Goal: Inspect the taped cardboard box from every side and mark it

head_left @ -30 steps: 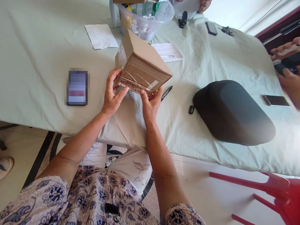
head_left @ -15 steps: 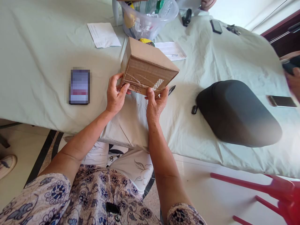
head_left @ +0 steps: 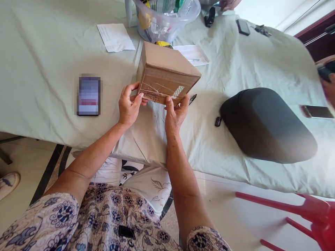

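Observation:
A brown cardboard box (head_left: 170, 64), with creased tape and a dotted white strip on its near side, is held tilted above the cloth-covered table. My left hand (head_left: 130, 106) grips its lower left corner, thumb on the near side. At the lower right edge, my right hand (head_left: 176, 113) has its thumb on the same side and its fingers underneath, partly hidden. A black pen (head_left: 193, 99) lies just beyond the right hand. Behind the box a yellow tape measure (head_left: 163, 44) shows in part.
Papers (head_left: 116, 37) and a phone (head_left: 89, 96) lie left; an envelope (head_left: 192, 54) is behind the box. A clear plastic basket (head_left: 167, 26) stands at the back. To the right are a large black case (head_left: 267, 125) and a small black cap (head_left: 218, 121). Another person's hand (head_left: 328, 87) shows at the right edge.
Both hands still hold the box, which has turned very slightly. The whole view has shifted a little; nothing else has visibly changed.

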`<state>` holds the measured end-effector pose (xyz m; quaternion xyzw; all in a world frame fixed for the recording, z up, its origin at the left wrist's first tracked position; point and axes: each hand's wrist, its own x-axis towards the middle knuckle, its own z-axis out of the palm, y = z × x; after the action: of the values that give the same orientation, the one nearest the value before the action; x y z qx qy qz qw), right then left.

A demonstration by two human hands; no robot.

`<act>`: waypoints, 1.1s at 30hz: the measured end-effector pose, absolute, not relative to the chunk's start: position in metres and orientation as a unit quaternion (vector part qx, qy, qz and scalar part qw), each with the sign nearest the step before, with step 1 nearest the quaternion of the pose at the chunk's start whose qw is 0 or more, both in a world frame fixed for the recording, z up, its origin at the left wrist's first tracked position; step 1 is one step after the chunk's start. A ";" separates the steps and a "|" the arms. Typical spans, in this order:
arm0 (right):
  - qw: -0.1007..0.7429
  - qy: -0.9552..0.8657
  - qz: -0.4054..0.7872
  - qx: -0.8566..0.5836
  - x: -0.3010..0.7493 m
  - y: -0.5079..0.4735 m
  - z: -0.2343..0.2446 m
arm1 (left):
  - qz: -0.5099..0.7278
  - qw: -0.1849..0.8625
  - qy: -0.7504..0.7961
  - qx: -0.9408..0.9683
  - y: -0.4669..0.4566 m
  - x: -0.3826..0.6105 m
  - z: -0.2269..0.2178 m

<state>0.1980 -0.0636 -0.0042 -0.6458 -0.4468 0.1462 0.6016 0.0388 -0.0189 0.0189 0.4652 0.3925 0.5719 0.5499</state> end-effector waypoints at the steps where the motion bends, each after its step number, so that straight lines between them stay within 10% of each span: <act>1: 0.594 -0.450 0.140 -0.651 0.198 -0.063 -0.006 | 0.571 0.548 0.394 0.467 -0.018 0.039 0.018; 14: 0.576 -0.394 0.134 -0.704 0.230 -0.063 -0.001 | 0.587 0.545 0.406 0.440 -0.018 0.037 0.014; 25: 0.260 -0.319 0.035 -0.911 0.250 -0.076 0.008 | 0.519 0.679 0.378 0.357 -0.010 0.033 0.005; 33: 0.444 -0.327 0.023 -0.834 0.259 -0.071 0.003 | 0.502 0.713 0.374 0.317 -0.010 0.029 0.013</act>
<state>0.2593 -0.0708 0.0025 -0.8341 -0.3269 0.0226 0.4437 0.0292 -0.0099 0.0129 0.3169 0.3739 0.5016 0.7129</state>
